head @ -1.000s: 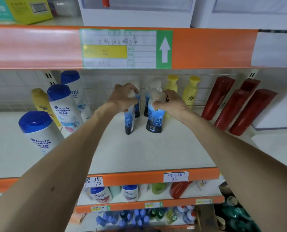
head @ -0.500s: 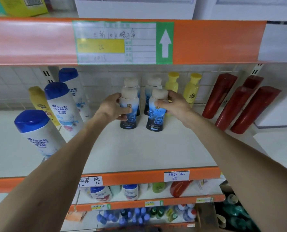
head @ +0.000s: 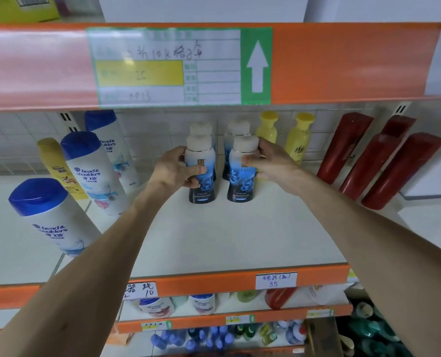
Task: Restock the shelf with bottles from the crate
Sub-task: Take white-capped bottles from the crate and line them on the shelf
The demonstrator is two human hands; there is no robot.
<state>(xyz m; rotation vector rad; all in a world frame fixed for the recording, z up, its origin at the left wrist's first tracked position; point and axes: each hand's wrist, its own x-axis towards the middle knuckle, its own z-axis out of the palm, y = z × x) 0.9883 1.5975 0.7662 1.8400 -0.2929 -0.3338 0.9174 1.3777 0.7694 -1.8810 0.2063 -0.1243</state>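
On the white middle shelf point(head: 234, 235) of an orange-edged store rack we have both arms reaching in. The board is pale and bare in front, with a white wire grid and tiled wall behind it. Our left hand point(head: 174, 171) is wrapped around the left blue bottle point(head: 201, 176), thumb across its label, and our right hand point(head: 270, 163) is closed around the right blue bottle point(head: 241, 176) near its shoulder. Both bottles stand upright on the shelf, side by side with a small gap, just in front of two more of the same kind point(head: 233, 140) with pale caps.

To the left stand white Head & Shoulders bottles point(head: 93, 173) with blue caps, the brand name plain on three of them, and a yellow-capped bottle point(head: 57, 166) whose print we cannot read. Right of our hands are two yellow bottles point(head: 298, 140), then three dark red ones point(head: 368, 163) leaning back.

The right blue bottle's label shows partial letters, something like "IFASC"; the rest is too small. Overhead, the orange shelf edge point(head: 343, 63) carries a green-bordered price tag point(head: 167, 65) with a white up arrow, handwriting including "10" and a faint "25" on yellow. On the lower edge, one handwritten tag point(head: 276, 279) reads "35" and another point(head: 142, 289) shows "10". Lower shelves hold blurred mixed bottles point(head: 201, 304).
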